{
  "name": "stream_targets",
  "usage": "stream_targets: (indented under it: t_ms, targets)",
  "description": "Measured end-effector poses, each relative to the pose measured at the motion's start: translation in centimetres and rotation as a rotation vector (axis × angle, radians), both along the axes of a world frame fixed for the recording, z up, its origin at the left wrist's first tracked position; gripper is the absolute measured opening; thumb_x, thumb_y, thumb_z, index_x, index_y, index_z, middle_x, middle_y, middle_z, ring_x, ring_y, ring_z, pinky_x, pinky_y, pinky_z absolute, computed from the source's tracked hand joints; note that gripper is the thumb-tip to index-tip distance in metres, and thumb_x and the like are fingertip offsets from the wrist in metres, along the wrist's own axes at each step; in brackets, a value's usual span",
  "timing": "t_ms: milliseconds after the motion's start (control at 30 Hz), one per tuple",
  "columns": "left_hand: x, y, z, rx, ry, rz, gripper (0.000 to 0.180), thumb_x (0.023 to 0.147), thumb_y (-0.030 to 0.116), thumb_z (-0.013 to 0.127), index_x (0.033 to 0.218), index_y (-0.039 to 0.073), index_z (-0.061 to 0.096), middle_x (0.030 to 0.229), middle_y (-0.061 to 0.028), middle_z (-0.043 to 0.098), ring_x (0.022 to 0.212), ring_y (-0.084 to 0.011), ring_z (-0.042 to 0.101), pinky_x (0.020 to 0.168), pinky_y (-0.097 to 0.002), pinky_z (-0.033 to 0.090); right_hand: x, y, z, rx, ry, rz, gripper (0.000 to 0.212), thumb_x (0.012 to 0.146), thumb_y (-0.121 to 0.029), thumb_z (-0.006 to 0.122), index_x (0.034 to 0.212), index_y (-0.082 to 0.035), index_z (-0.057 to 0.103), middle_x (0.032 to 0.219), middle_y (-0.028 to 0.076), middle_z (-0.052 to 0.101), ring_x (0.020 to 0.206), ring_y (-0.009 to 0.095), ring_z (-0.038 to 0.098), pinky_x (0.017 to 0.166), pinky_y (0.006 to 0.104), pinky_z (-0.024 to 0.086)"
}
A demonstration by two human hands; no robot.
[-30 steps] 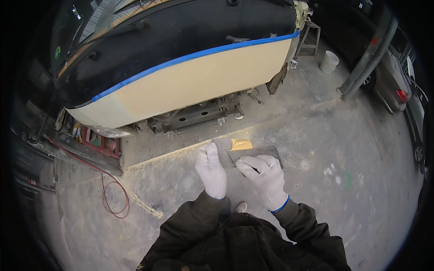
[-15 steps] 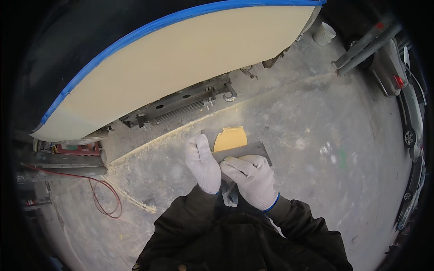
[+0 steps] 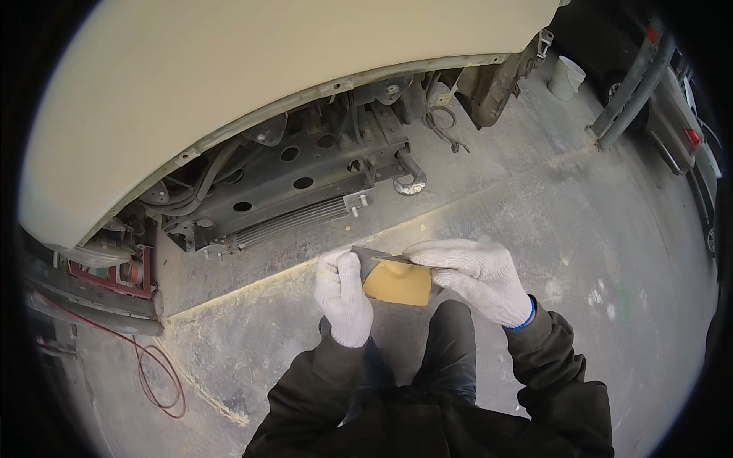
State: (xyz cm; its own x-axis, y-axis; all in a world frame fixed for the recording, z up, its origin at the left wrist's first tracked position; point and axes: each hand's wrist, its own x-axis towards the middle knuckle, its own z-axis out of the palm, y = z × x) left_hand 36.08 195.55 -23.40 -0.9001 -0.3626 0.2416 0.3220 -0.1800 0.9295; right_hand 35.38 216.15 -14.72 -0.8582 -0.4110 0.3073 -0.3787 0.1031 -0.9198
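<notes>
Both my hands wear white knit gloves and are raised close together above my knees. My left hand (image 3: 343,301) is closed on the left side of a flat grey plate (image 3: 368,266), which carries a smooth lump of yellow putty (image 3: 398,288). From the other side, my right hand (image 3: 482,276), fingers stretched together over the thumb, grips a thin dark putty spreader (image 3: 376,253). Its blade is seen nearly edge-on along the far side of the putty and touches it. The glove covers the spreader's right part.
Ahead curves a large cream-coated car panel (image 3: 252,69), with a bare metal front beam (image 3: 305,172) and a tow hook (image 3: 411,179) beneath. A red hose (image 3: 164,382) lies at left. A white bucket (image 3: 566,78), grey posts (image 3: 634,95) and parked cars (image 3: 676,126) stand at right.
My right hand has moved right and turned, bringing the spreader from the putty's near side to its far side. The view has tilted down, showing more of the metal under the panel.
</notes>
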Motion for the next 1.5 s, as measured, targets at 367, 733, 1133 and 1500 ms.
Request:
stream_targets:
  t_ms: [367,733,1133,1500]
  targets:
    - [-2.0,-0.2,-6.8,0.027,0.088,0.319,0.018,0.108,0.01,0.052,0.11,-0.003,0.065,0.105,-0.0078,0.068,0.095,-0.0121,0.061,0.088,-0.0295,0.05,-3.7,4.4,-8.6,0.23,0.192,-0.25,0.029,0.098,-0.005,0.063,0.125,-0.002,0.074,0.112,0.011,0.074,0.097,0.019,0.071,0.088,0.0311,0.057]
    - [-2.1,4.9,-5.1,0.094,0.148,0.379,0.018,0.109,0.01,0.051,0.113,-0.004,0.061,0.106,-0.0076,0.065,0.096,-0.0114,0.058,0.089,-0.0291,0.049,-4.7,-2.5,-11.4,-0.412,-0.254,-0.372,0.022,0.102,-0.009,0.064,0.115,0.006,0.073,0.096,0.001,0.073,0.085,0.005,0.061,0.076,0.0235,0.051]
    - [0.5,4.7,-7.8,-0.302,-0.023,0.156,0.014,0.107,0.01,0.058,0.111,-0.003,0.062,0.096,-0.0032,0.064,0.088,-0.0064,0.055,0.08,-0.0231,0.047,-6.1,-2.5,-8.4,-0.88,-0.057,-0.477,0.031,0.106,-0.015,0.06,0.128,0.006,0.067,0.116,0.008,0.073,0.1,0.012,0.066,0.09,0.0287,0.053]
    - [-2.7,0.5,-5.8,-0.148,0.101,0.377,0.013,0.105,0.009,0.061,0.105,-0.002,0.066,0.094,-0.005,0.069,0.085,-0.0088,0.06,0.079,-0.026,0.051,-5.7,0.8,-8.0,0.092,-0.195,0.084,0.033,0.104,-0.011,0.061,0.133,0.001,0.069,0.112,0.009,0.076,0.095,0.01,0.065,0.086,0.0249,0.054]
